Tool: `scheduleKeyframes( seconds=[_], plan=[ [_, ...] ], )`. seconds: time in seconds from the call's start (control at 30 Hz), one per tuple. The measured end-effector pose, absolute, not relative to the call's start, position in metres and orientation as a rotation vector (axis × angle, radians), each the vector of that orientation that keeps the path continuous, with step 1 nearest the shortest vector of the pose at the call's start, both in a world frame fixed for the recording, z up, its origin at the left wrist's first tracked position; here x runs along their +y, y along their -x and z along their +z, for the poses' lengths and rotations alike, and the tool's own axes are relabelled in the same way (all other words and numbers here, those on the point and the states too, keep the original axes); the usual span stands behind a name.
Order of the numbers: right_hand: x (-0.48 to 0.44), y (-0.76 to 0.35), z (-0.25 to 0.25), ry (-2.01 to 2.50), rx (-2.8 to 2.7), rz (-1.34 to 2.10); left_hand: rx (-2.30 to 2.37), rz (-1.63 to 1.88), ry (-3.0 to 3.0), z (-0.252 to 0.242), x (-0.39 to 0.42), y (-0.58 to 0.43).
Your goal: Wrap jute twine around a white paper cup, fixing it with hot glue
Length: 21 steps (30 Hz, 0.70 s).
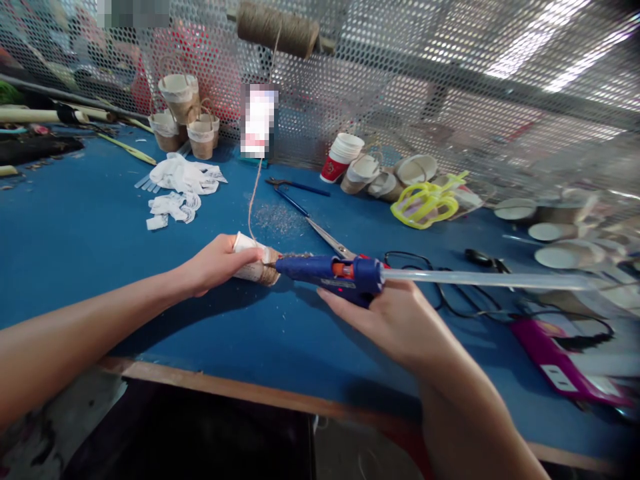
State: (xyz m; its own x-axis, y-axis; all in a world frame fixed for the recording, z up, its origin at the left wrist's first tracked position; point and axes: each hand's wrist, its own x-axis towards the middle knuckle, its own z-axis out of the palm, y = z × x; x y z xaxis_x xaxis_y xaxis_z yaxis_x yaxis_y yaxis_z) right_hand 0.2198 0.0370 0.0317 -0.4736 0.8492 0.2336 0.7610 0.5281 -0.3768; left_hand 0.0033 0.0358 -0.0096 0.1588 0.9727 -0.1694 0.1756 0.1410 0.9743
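Observation:
My left hand grips a white paper cup lying on its side, the thumb along its wall. Brown twine is wound around the cup's right end. A loose strand climbs from the cup towards the twine spool above. In my right hand is a blue hot glue gun, its nozzle at the wound twine; whether it touches cannot be told. From the gun's back sticks a long clear glue stick. The fingers around the handle are partly hidden.
Scissors and blue-handled pliers lie beyond the cup. Crumpled white paper and twine-covered cups stand back left. A red-and-white cup stack, yellow looped item, black cable and purple box are at right. Perforated metal mesh rises behind.

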Motion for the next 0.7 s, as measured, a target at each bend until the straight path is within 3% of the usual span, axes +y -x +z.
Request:
scheduleKeyframes(
  seconds=[0.7],
  plan=[
    [0.0385,-0.2178,0.0331,1.319,-2.347,0.311,1.319,0.904,-1.311,-0.0124,0.0352,-0.0027]
  ],
)
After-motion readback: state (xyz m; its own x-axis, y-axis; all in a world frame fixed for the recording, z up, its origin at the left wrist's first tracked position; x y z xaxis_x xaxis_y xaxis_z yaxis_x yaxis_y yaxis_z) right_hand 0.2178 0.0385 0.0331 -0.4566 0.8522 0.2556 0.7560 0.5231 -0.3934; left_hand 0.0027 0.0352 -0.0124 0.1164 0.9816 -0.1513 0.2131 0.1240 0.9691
